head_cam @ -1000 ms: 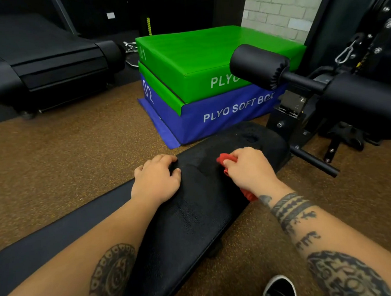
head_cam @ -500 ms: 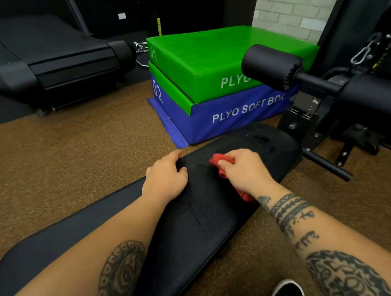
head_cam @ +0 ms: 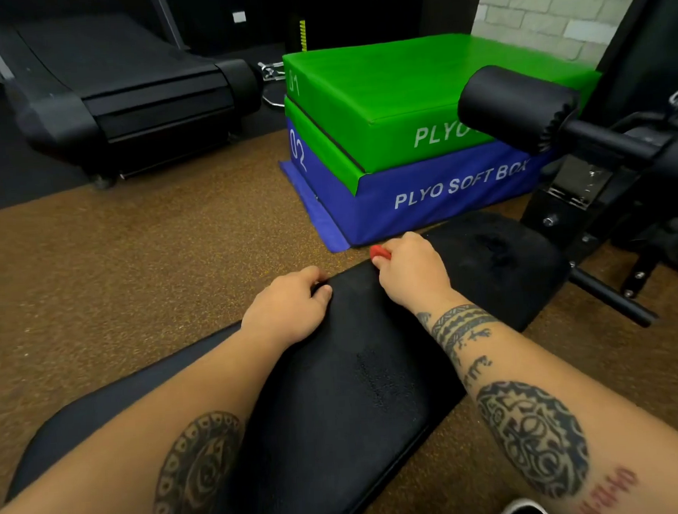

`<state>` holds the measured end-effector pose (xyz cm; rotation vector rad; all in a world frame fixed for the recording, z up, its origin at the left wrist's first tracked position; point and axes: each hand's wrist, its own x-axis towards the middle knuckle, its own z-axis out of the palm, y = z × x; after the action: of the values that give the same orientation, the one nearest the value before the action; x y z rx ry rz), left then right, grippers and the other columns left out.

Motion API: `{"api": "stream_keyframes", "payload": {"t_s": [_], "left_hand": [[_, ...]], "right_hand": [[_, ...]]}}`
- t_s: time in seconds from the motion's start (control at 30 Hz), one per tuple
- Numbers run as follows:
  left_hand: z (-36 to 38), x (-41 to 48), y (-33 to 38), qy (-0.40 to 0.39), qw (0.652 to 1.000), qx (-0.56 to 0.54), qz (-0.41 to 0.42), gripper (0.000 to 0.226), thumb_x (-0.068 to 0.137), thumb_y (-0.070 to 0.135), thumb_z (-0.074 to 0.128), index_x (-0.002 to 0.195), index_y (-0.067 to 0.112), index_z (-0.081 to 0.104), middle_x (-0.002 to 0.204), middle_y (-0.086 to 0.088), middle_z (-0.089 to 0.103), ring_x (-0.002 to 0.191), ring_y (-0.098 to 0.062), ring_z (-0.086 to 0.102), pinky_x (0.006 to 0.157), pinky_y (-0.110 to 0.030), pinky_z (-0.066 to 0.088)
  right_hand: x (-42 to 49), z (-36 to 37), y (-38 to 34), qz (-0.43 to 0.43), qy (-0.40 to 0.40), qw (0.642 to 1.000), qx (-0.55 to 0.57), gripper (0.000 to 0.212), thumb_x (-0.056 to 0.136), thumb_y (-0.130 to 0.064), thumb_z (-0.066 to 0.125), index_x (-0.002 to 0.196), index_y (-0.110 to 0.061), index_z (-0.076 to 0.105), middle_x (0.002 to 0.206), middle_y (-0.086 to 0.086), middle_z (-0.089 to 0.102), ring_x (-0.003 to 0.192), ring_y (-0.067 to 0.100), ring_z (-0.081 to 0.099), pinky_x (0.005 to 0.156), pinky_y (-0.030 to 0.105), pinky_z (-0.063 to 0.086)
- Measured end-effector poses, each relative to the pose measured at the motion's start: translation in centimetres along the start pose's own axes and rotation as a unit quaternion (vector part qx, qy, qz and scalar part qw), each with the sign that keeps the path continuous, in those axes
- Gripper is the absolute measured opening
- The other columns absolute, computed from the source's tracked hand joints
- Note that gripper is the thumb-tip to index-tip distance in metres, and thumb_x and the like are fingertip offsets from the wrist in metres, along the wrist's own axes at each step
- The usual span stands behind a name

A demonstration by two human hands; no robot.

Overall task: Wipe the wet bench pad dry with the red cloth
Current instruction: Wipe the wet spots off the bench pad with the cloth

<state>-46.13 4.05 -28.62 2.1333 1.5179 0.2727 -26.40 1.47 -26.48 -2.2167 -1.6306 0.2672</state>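
The black bench pad point(head_cam: 357, 383) runs from the lower left up toward the right, with a dull worn patch near its middle and a damp-looking mark on its far section. My right hand point(head_cam: 411, 270) presses the red cloth point(head_cam: 380, 252) onto the pad's far left edge; only a small red tip shows beyond my fingers. My left hand point(head_cam: 288, 305) rests on the pad's left edge, fingers curled over the rim, holding nothing else.
A green and blue plyo soft box stack point(head_cam: 409, 141) stands just beyond the bench. A black roller pad point(head_cam: 515, 107) on a metal frame sits at the right. A treadmill point(head_cam: 120, 87) is at the back left. Brown rubber floor point(head_cam: 131, 261) surrounds the bench.
My right hand has slid the red cloth from the middle of the pad out to its far left edge. The left hand has stayed on the pad's edge.
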Motion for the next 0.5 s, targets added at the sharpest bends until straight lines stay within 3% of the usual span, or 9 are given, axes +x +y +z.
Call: {"api": "stream_keyframes", "payload": {"t_s": [0.2,0.37,0.43,0.5], "left_hand": [[0.3,0.0,0.2,0.013,1.000,0.001,-0.006,0.035,0.090,0.051,0.041,0.121,0.043,0.056,0.126,0.000,0.065,0.114,-0.030,0.060,0.094,-0.046,0.050],[0.3,-0.1,-0.1,0.011,0.999,-0.020,-0.029,0.036,0.089,0.049,0.038,0.122,0.047,0.053,0.126,0.000,0.065,0.114,-0.030,0.061,0.094,-0.045,0.051],[0.2,-0.3,0.0,0.012,0.999,-0.022,-0.033,0.036,0.091,0.047,0.038,0.124,0.047,0.053,0.128,0.000,0.065,0.115,-0.032,0.060,0.095,-0.046,0.050],[0.2,-0.5,0.1,0.016,0.999,-0.021,-0.037,0.036,0.093,0.046,0.038,0.125,0.047,0.053,0.129,-0.001,0.064,0.116,-0.033,0.059,0.096,-0.046,0.049]], "right_hand": [[-1.2,0.4,-0.5,-0.123,-0.060,0.990,0.017,0.026,0.091,-0.038,0.062,0.116,-0.037,0.069,0.104,-0.003,0.052,0.107,0.024,0.059,0.092,0.041,0.050],[-4.2,-0.9,-0.1,-0.209,-0.117,0.971,-0.017,0.025,0.092,-0.033,0.063,0.116,-0.034,0.070,0.095,-0.001,0.048,0.098,0.024,0.056,0.085,0.038,0.046],[-4.9,-2.1,0.9,-0.211,-0.157,0.965,-0.019,0.021,0.090,-0.032,0.065,0.110,-0.033,0.072,0.093,-0.003,0.051,0.095,0.022,0.057,0.084,0.037,0.047],[-4.9,-3.2,1.9,-0.180,-0.145,0.973,0.004,0.020,0.088,-0.029,0.067,0.107,-0.033,0.073,0.091,-0.005,0.054,0.093,0.020,0.060,0.086,0.036,0.048]]}}
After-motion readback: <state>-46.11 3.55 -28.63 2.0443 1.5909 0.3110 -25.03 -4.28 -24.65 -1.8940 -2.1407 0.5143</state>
